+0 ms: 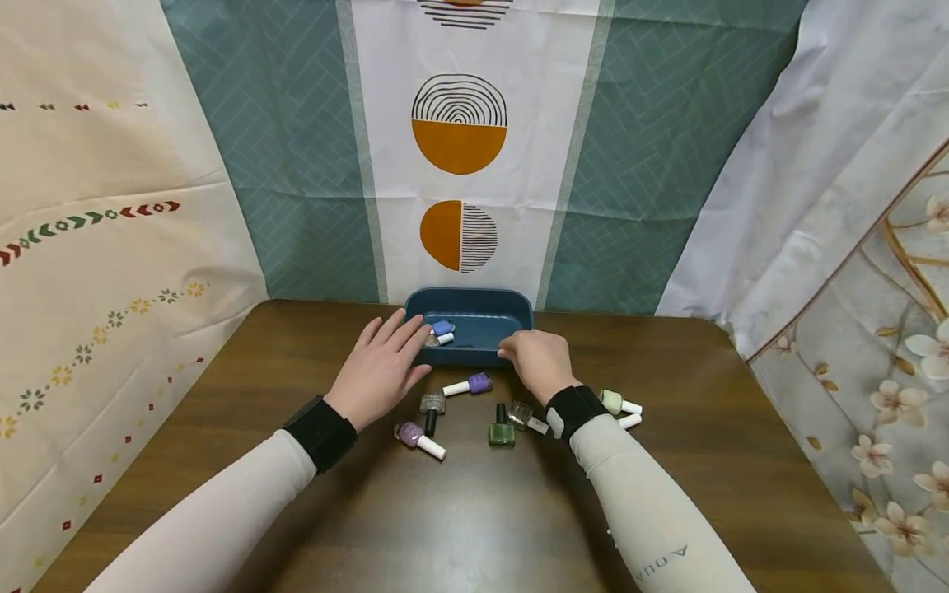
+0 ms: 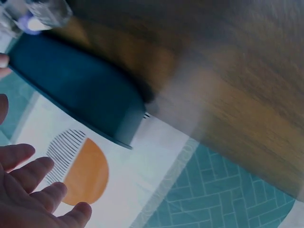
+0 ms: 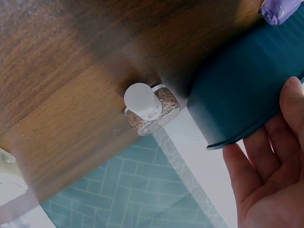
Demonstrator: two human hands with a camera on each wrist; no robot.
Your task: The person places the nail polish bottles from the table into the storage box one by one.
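A dark blue plastic bin (image 1: 482, 356) stands at the back of the table, with a blue nail polish bottle (image 1: 442, 327) and a white-capped glitter one (image 1: 439, 338) inside at its left. My right hand (image 1: 539, 360) pinches the front rim near the right corner; in the right wrist view its thumb lies on the outer wall, fingers behind the rim. Over the bin's left end, my left hand (image 1: 380, 371) has its fingers spread and holds nothing. Just in front of the bin lies a purple nail polish bottle (image 1: 479, 382) with a white cap.
Nearer me lie a black-capped glitter bottle (image 1: 433, 403), a mauve bottle (image 1: 407, 434), a green bottle (image 1: 502, 435) and a white-capped glitter bottle (image 1: 521, 414). Beyond my right wrist lies a pale green bottle (image 1: 611, 401); a white cap (image 1: 629, 421) shows beside it. Patterned cloth (image 1: 460, 181) hangs behind.
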